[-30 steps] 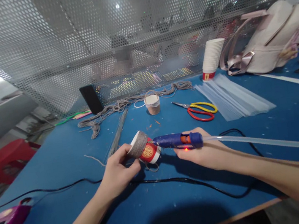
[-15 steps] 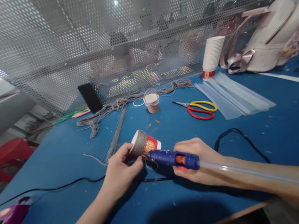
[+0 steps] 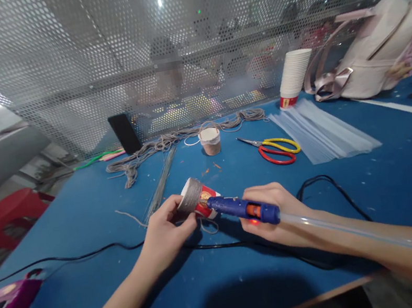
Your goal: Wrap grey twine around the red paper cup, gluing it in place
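Note:
My left hand point(image 3: 170, 227) grips a paper cup point(image 3: 191, 197) tilted on its side, its open end toward the left. Grey cord is wound round the rim half of the cup; the base half shows red with a gold print. A loose cord end hangs under it. In my right hand point(image 3: 269, 206) is a blue hot glue gun point(image 3: 235, 206), its nozzle at the red part of the cup, next to the cord's edge. I cannot tell whether the tip touches. A long clear glue stick point(image 3: 334, 224) sticks out of the gun's back over my forearm.
Behind the cup stand a small basket-like cup point(image 3: 211, 142) and scissors point(image 3: 275, 150). Grey cord point(image 3: 164, 142) and a phone point(image 3: 125, 133) lie near the mesh screen. To the right are stacked cups point(image 3: 295, 74), clear strips point(image 3: 321, 131) and a backpack point(image 3: 365, 59). A black cable point(image 3: 99, 251) crosses the table.
The glue gun and my right hand have shifted slightly up and right, the nozzle moving from the cup's lower side onto its red face. My left hand keeps hold of the cup.

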A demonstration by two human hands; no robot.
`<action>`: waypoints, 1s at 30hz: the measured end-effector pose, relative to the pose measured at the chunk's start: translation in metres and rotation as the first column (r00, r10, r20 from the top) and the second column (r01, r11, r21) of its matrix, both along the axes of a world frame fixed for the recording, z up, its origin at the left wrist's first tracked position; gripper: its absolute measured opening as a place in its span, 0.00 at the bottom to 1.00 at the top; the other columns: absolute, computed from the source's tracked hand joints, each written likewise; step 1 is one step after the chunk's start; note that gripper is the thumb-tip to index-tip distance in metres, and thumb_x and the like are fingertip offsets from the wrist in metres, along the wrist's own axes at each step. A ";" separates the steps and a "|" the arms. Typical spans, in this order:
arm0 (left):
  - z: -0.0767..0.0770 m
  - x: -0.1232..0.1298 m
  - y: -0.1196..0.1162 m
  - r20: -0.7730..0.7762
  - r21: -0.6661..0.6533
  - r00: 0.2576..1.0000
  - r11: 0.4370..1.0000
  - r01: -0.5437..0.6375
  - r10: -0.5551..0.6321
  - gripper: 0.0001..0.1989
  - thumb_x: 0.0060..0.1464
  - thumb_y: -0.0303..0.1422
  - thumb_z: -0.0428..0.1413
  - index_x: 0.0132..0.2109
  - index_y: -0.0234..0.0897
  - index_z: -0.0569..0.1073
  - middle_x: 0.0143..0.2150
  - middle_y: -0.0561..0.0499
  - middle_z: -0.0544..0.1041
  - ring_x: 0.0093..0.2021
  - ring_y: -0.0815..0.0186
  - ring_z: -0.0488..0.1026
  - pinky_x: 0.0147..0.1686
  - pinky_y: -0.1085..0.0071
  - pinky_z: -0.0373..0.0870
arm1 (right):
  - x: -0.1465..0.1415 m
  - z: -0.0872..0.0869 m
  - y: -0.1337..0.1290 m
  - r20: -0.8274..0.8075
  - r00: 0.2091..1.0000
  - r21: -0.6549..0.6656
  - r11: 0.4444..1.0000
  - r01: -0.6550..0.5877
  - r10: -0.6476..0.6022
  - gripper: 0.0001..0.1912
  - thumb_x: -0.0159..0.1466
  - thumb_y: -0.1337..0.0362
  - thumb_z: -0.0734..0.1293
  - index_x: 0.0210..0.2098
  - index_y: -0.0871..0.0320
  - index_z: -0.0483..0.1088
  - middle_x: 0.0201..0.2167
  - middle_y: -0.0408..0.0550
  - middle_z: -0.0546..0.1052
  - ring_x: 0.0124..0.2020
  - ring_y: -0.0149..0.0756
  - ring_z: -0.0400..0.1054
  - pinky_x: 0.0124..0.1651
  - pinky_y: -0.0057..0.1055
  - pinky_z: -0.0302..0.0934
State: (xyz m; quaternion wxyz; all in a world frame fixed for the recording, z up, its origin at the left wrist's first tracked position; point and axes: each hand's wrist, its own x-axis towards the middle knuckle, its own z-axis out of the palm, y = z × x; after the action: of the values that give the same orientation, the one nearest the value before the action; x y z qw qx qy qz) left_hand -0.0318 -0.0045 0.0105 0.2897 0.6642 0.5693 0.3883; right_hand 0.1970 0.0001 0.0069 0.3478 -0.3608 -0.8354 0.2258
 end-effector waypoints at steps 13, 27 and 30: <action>0.012 -0.006 0.006 0.036 -0.029 0.999 0.999 -0.038 0.039 0.09 0.42 0.34 0.57 0.33 0.35 0.72 0.28 0.54 0.74 0.28 0.67 0.70 0.30 0.73 0.68 | 0.035 0.010 0.040 0.544 0.838 0.110 0.988 -0.111 0.034 0.08 0.58 0.68 0.62 0.38 0.58 0.62 0.37 0.49 0.68 0.28 0.34 0.62 0.30 0.30 0.52; 0.017 -0.002 -0.002 0.004 0.046 0.997 0.996 -0.078 0.078 0.08 0.45 0.36 0.55 0.33 0.36 0.70 0.27 0.54 0.72 0.28 0.67 0.69 0.30 0.72 0.68 | 0.024 0.025 0.038 0.560 0.826 0.051 0.993 -0.106 0.060 0.17 0.55 0.75 0.61 0.44 0.61 0.69 0.48 0.57 0.72 0.47 0.46 0.66 0.48 0.42 0.57; 0.013 0.000 -0.005 -0.013 0.110 0.991 0.986 -0.128 0.130 0.08 0.47 0.36 0.55 0.34 0.37 0.70 0.28 0.54 0.73 0.29 0.67 0.70 0.32 0.73 0.68 | -0.004 0.029 0.029 0.142 0.987 -0.311 0.950 -0.023 0.071 0.11 0.58 0.72 0.61 0.39 0.59 0.69 0.36 0.49 0.76 0.36 0.35 0.70 0.40 0.33 0.61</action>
State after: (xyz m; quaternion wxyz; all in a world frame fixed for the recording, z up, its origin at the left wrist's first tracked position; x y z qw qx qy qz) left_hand -0.0318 -0.0096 0.0234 0.2217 0.6447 0.5918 0.4301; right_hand 0.1935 0.0292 0.0364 0.2171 -0.4069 -0.8222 0.3336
